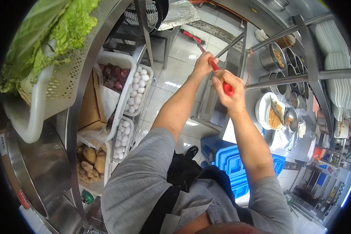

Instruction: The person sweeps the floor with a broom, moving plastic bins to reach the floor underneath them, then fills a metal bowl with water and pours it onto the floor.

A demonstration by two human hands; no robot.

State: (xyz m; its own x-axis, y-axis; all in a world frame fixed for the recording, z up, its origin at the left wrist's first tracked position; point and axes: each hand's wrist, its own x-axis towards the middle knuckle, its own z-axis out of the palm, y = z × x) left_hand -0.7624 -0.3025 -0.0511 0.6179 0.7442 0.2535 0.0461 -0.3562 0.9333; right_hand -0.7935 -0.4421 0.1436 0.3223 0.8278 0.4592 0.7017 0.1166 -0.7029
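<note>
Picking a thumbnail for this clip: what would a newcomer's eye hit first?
Probably the red-handled tool at upper centre, gripped by the left hand and, nearer its end, the right hand. Next, the bright leafy greens at upper left, then the blue plastic containers low, right of centre.

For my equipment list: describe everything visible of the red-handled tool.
The red-handled tool has a plastic-looking grip, a slim shaft and a red-and-black head. It slants away, head over the floor tiles, contact unclear. The right hand grips near the handle's end, the left hand farther toward the head.
</note>
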